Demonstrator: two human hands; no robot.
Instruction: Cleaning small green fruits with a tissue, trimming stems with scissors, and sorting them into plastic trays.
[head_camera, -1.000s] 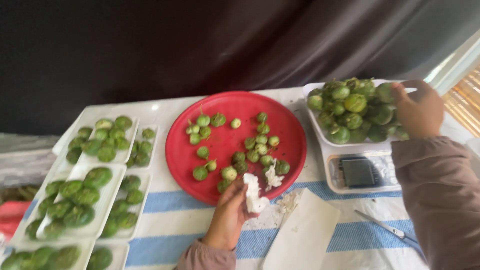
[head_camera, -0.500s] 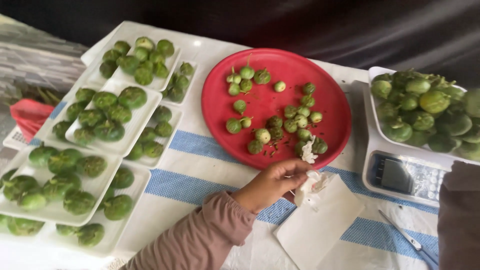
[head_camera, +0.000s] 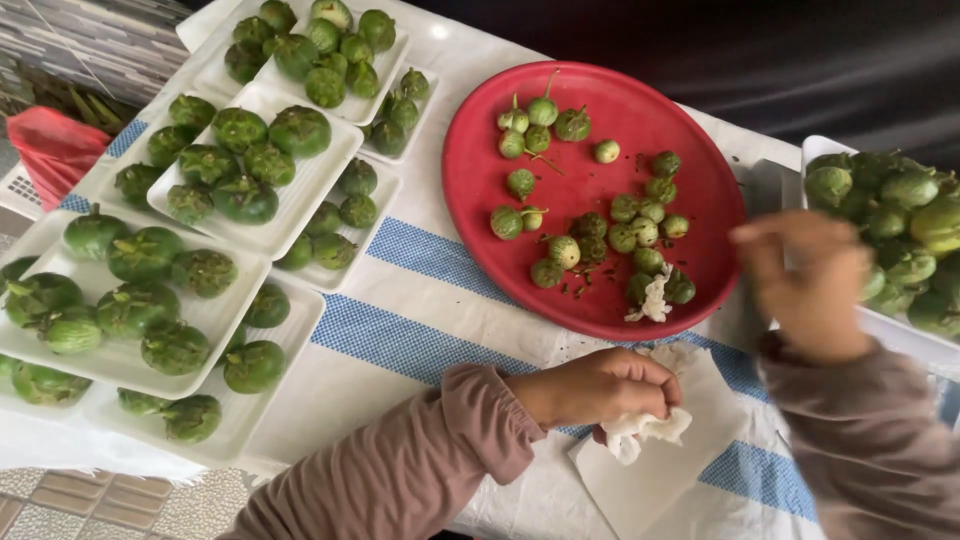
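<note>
- We see the counter (head_camera: 440, 300) filling most of the frame, covered in a white cloth with blue checked stripes that run from the middle left down to the lower right.
- Across the left half, white foam trays (head_camera: 300, 200) lie stacked and overlapping, each carrying large round green eggplants (head_camera: 245, 198).
- In the upper middle sits a round red plate (head_camera: 690, 170) with small green eggplants (head_camera: 565, 250) scattered over it and a scrap of white tissue (head_camera: 652, 298) lying near its lower edge.
- At the right edge of the frame, a white tray (head_camera: 905, 335) is heaped with more green eggplants (head_camera: 915, 225).
- In the lower middle, a flat white sheet of paper (head_camera: 660, 470) lies on the cloth, just below the red plate.
- Our right hand (head_camera: 800, 285), at the centre right, is blurred; it hovers between the red plate and the heaped tray. The fingers look loosely curled, and we cannot tell whether it holds anything.
- Our left hand (head_camera: 605, 385), in the lower middle, is closed into a loose fist around a crumpled white tissue (head_camera: 645, 430), which pokes out beneath the fingers and rests over the top of the paper sheet.
- At the far upper left, a red plastic bag (head_camera: 55, 150) lies beside the trays.
</note>
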